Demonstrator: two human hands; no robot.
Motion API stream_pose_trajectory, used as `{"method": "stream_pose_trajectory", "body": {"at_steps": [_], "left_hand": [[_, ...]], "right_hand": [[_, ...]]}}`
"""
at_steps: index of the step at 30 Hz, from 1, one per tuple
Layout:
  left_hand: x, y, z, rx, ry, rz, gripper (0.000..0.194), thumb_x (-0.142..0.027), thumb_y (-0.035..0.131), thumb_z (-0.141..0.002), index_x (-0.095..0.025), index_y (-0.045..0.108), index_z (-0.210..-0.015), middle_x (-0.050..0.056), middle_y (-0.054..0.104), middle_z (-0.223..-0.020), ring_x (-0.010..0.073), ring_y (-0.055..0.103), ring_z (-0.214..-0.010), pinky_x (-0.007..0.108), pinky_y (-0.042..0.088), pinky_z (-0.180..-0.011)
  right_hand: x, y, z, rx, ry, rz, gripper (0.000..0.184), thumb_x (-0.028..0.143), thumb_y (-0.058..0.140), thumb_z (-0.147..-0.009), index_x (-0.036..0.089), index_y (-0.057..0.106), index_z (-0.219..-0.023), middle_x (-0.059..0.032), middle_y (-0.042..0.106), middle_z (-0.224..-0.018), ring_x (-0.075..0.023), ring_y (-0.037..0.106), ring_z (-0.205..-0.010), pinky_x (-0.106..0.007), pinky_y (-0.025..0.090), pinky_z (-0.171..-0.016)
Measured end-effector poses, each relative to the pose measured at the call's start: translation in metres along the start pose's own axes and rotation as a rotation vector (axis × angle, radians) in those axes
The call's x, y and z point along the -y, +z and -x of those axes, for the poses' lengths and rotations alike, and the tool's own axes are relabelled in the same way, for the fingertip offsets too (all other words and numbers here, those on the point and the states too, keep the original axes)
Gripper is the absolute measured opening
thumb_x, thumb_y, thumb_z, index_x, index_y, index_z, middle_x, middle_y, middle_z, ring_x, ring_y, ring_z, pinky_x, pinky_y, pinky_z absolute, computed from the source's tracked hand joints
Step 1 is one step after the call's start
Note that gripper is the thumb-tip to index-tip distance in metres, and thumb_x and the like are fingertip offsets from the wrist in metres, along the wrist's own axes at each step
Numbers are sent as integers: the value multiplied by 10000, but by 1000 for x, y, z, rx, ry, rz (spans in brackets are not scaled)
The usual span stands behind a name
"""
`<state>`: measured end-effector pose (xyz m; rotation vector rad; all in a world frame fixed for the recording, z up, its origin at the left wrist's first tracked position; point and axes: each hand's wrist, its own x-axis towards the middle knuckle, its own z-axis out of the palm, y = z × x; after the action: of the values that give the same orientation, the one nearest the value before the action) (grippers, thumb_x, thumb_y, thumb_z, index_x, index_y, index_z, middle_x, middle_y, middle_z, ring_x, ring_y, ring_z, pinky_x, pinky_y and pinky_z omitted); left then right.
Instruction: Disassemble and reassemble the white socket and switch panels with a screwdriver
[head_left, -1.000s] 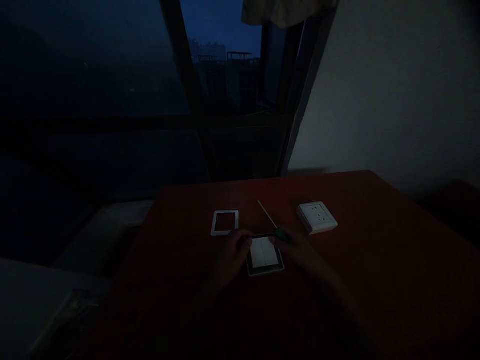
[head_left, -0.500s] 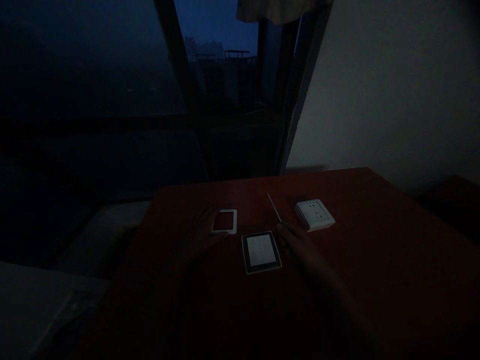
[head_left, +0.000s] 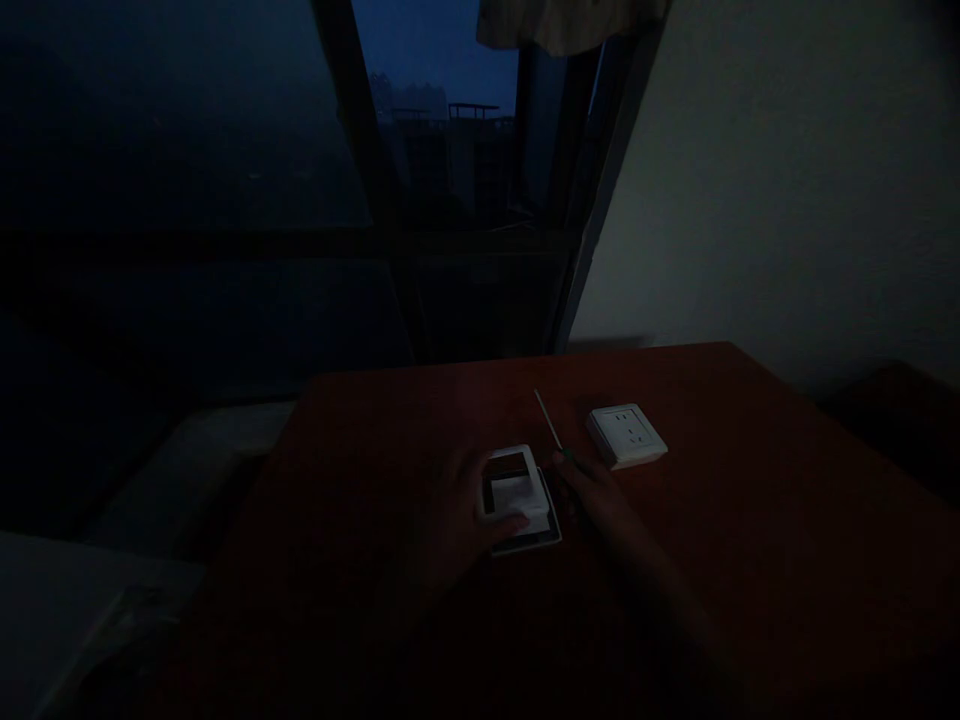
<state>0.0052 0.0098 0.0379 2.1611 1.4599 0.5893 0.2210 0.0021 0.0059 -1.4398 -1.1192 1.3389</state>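
The room is very dark. My left hand (head_left: 461, 515) grips a white square cover frame (head_left: 514, 482) and holds it tilted over a wall switch (head_left: 532, 525) with a dark border that lies on the red table (head_left: 750, 520). My right hand (head_left: 592, 490) rests just right of the switch, closed on the handle of a screwdriver (head_left: 550, 424) whose thin metal shaft points away toward the window.
A white wall socket (head_left: 626, 434) lies on the table to the right of the screwdriver. Behind the table are a dark window (head_left: 442, 180) and a pale wall (head_left: 787, 180). A light low surface (head_left: 187, 470) sits left of the table.
My left hand took the white frame from the table's left and carried it right, over the switch. The right hand and screwdriver stayed nearly still.
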Motion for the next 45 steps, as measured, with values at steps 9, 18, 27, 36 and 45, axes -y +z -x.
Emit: {"method": "stream_pose_trajectory", "body": {"at_steps": [9,18,27,36,45], "left_hand": [[-8,18,8,115,-1,-86,900,-557,772,-622,-278,387,-1385,108,378,-1427,360,396,-1265,469,354,-1025],[9,4,7,191,-66,86,948,-544,747,-661,-243,305,-1444,133,240,-1519,369,273,-1369,506,310,-1073],[20,2,4,266,-4,216,891,-500,790,-623,-251,405,-1387,124,426,-1415,346,410,-1278,494,355,-1037],[24,2,6,288,-1,169,945,-474,812,-600,-256,379,-1412,127,398,-1454,349,378,-1316,498,333,-1059],[11,-1,8,273,-36,140,880,-437,792,-630,-254,398,-1395,118,430,-1425,348,395,-1298,494,344,-1053]], "right_hand": [[-6,-3,6,-3,-71,119,381,563,593,-789,201,609,-903,-11,633,-763,-169,576,-670,-269,459,-598],[-10,-7,19,-34,-127,312,430,508,605,-803,221,604,-1123,-67,661,-1084,-254,600,-978,-361,470,-860],[-13,-7,20,57,-155,306,475,466,578,-834,232,545,-1246,-56,630,-1185,-245,587,-1046,-368,464,-908],[-14,-10,22,116,-176,309,581,400,647,-783,227,498,-1318,-77,590,-1268,-254,568,-1114,-398,456,-948],[-8,-14,29,158,-180,258,649,353,704,-738,265,493,-1345,-62,550,-1343,-266,516,-1206,-431,392,-1028]]}}
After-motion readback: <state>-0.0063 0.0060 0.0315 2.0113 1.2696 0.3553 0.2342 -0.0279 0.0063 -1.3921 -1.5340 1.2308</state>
